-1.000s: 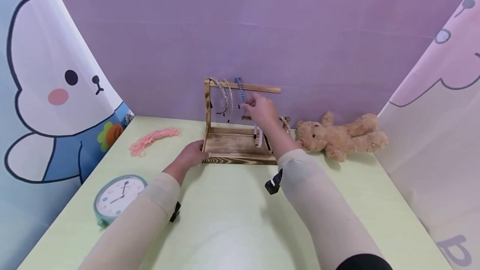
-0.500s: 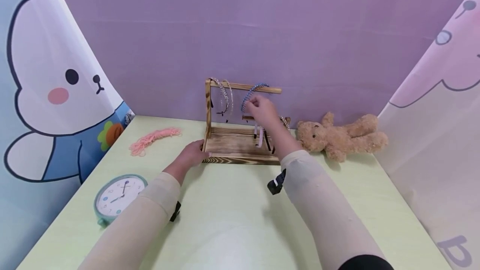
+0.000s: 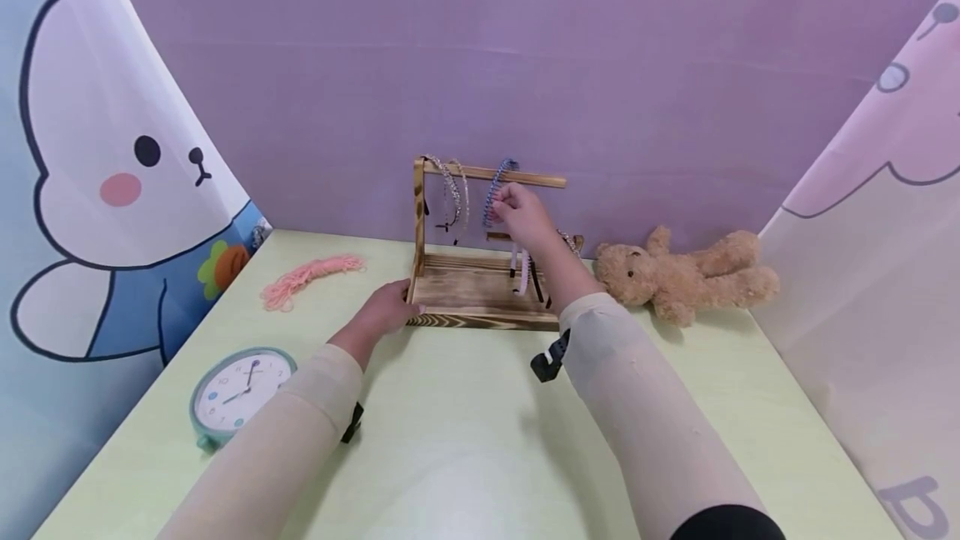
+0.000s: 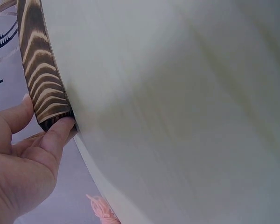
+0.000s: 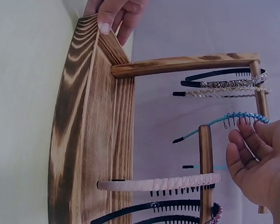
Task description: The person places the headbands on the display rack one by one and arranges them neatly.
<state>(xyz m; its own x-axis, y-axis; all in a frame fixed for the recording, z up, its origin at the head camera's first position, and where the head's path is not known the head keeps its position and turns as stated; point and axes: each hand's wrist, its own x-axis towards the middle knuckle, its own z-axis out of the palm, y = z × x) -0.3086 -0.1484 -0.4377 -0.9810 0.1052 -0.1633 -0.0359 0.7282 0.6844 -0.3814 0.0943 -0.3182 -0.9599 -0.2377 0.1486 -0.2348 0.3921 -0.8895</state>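
A wooden headband rack (image 3: pixel 465 290) with a tray base and two bars stands on the table against the purple backdrop. My left hand (image 3: pixel 386 307) grips the base's left front corner, thumb on top; in the left wrist view the fingers (image 4: pixel 60 128) curl at the base's end. My right hand (image 3: pixel 527 219) pinches a blue headband (image 3: pixel 495 187) that arches over the upper bar. The right wrist view shows its comb teeth facing inward near my fingertips. Two beaded headbands (image 5: pixel 233 84) hang further left on that bar. A pink headband (image 5: pixel 154 184) and dark ones hang on the lower bar.
A brown teddy bear (image 3: pixel 686 275) lies right of the rack. To the left are a pink yarn bundle (image 3: pixel 311 280) and, nearer, a round green-rimmed clock (image 3: pixel 243 390) partly behind the left sleeve. Printed cloths hang at both sides.
My right hand has brought the blue headband slightly rightward along the upper bar, and it has turned from a broad arch to a narrower one. The left hand has kept its grip.
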